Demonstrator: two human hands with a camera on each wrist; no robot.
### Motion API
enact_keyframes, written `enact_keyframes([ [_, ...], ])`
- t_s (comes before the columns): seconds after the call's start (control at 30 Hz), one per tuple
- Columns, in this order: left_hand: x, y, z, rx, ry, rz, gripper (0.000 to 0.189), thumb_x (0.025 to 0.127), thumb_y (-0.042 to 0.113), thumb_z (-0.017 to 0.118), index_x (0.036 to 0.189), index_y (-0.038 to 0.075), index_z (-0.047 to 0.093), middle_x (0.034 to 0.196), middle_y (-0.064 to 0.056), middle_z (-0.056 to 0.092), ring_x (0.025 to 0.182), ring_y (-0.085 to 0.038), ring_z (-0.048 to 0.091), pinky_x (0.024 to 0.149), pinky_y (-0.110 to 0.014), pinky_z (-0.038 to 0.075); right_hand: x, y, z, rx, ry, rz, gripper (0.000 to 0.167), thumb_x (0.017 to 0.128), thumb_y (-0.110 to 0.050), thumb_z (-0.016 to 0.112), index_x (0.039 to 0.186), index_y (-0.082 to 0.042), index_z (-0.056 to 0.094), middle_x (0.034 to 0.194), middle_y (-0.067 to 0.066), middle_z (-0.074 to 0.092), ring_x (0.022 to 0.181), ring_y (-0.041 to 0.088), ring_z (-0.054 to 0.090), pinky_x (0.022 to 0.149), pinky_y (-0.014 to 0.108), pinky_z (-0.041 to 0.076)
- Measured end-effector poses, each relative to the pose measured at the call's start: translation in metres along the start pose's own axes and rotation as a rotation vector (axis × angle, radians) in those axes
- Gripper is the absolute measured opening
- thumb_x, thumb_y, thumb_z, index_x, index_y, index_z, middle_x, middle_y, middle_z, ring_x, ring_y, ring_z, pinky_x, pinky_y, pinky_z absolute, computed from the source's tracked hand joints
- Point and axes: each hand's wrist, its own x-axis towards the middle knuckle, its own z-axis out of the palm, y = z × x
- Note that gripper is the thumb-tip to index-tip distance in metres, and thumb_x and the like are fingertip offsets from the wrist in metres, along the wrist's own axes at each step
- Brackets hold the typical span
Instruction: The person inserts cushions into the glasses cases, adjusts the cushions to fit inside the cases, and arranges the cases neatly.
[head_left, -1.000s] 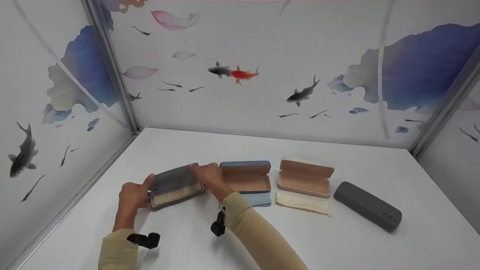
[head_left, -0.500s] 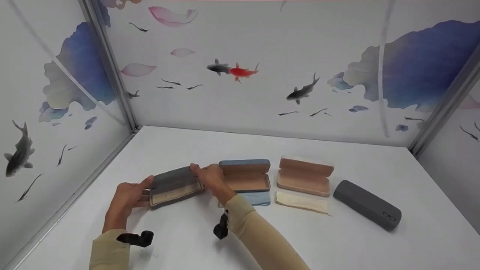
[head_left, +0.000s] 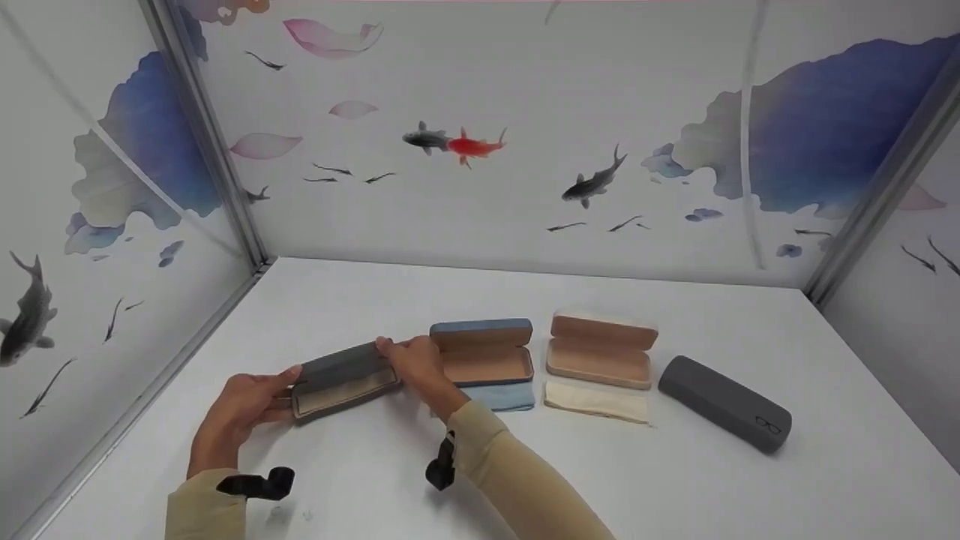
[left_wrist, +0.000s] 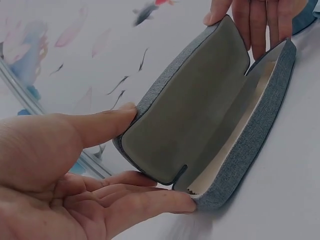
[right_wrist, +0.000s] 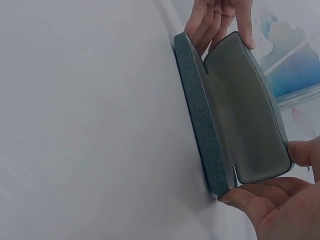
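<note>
A grey-blue, fabric-covered glasses case stands half open at the left of the table, its lid tilted over the base. Inside the base lies a cream cloth, partly hidden by the lid. My left hand grips the left end, thumb on the lid and fingers at the hinge corner and base. At the other end my right hand holds the case the same way, thumb on the lid's edge, fingers reaching the base.
To the right stand an open blue glasses case and an open cream glasses case. A folded blue cloth and cream cloth lie before them. A closed dark grey case lies far right.
The lid of the held case has come down further over its base, both hands moving with it. The other cases and cloths stay put on the table.
</note>
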Motion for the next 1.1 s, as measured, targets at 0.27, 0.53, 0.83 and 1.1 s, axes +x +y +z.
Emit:
enact_keyframes([
  [0.27, 0.000, -0.002, 0.000, 0.004, 0.002, -0.009, 0.082, 0.096, 0.046, 0.065, 0.145, -0.015, 0.038, 0.144, -0.032, 0.050, 0.116, -0.028, 0.068, 0.094, -0.032, 0.057, -0.002, 0.004, -0.002, -0.003, -0.038, -0.018, 0.032, 0.094, -0.042, 0.068, 0.088, -0.010, 0.072, 0.086, -0.002, 0.064, 0.086, 0.012, 0.058, 0.078, 0.031, 0.051],
  [0.53, -0.001, -0.003, 0.000, 0.027, -0.009, -0.007, 0.075, 0.095, 0.041, 0.068, 0.143, -0.012, 0.044, 0.146, -0.031, 0.050, 0.119, -0.029, 0.067, 0.103, -0.041, 0.052, -0.003, 0.007, -0.006, -0.019, -0.086, -0.044, 0.051, 0.098, -0.035, 0.065, 0.056, -0.016, 0.045, 0.053, -0.004, 0.036, 0.053, 0.012, 0.033, 0.054, 0.028, 0.031],
  [0.83, -0.001, -0.004, 0.001, 0.058, -0.010, -0.002, 0.079, 0.094, 0.038, 0.070, 0.145, -0.013, 0.040, 0.144, -0.031, 0.051, 0.130, -0.036, 0.057, 0.112, -0.052, 0.043, -0.004, 0.016, -0.010, -0.033, -0.144, -0.138, 0.046, 0.100, -0.031, 0.062, 0.059, -0.015, 0.050, 0.053, -0.004, 0.034, 0.051, 0.012, 0.027, 0.054, 0.028, 0.028],
  [1.1, -0.001, -0.004, 0.000, 0.054, -0.012, 0.000, 0.079, 0.092, 0.033, 0.073, 0.144, -0.016, 0.038, 0.140, -0.032, 0.054, 0.121, -0.031, 0.065, 0.106, -0.044, 0.050, -0.007, 0.020, -0.012, -0.042, -0.167, -0.170, 0.031, 0.101, -0.029, 0.062, 0.078, -0.009, 0.063, 0.063, -0.003, 0.038, 0.062, 0.012, 0.039, 0.060, 0.027, 0.035],
])
